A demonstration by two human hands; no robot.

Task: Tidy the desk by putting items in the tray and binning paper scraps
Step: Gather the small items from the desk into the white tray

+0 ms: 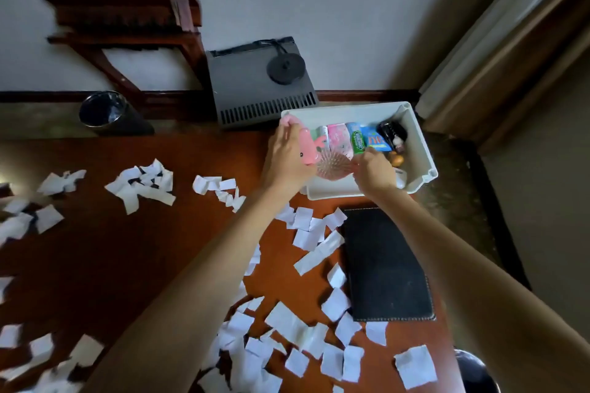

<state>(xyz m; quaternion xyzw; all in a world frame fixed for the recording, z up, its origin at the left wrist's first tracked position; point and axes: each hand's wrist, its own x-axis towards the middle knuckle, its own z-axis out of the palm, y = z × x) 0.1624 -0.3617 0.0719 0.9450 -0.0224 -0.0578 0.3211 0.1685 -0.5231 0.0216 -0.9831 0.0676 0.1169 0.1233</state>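
A: Biggest first?
B: desk [127,265]; red-brown wood, glossy, flat; white paper scraps [140,185] all over it, torn, roughly square, matte, some creased; none of them in a hand.
A: Next?
B: black folder [386,265], rectangular, leather-like grain, stitched edge, flat near the desk's right edge; grey box [255,86] on the floor past the desk, hard casing, slotted vents along its front, 1 black disc on top.
A: Tray?
B: tray [424,150]; white plastic, rectangular, rounded rim, smooth walls; sits at the desk's far right corner, just beyond the folder.
A: Bin?
B: bin [102,112]; dark, round, shiny inside, on the floor beyond the desk's far left; well apart from the tray.
A: Hands?
B: left hand [287,159] over the tray's left end; fingers wrapped round a pink toy [308,150], smooth, rounded, 1 dot eye. right hand [375,169] inside the tray; fingers curled down, tips hidden; cannot tell if they grip anything.
A: Between them?
B: spiky ball [333,166], pale pink, translucent, bristly; lies in the tray, touching the toy.
A: Small stuff?
B: pink packet [338,137], green gum pack [357,142], blue packet [376,139] side by side in the tray; glossy wrappers.
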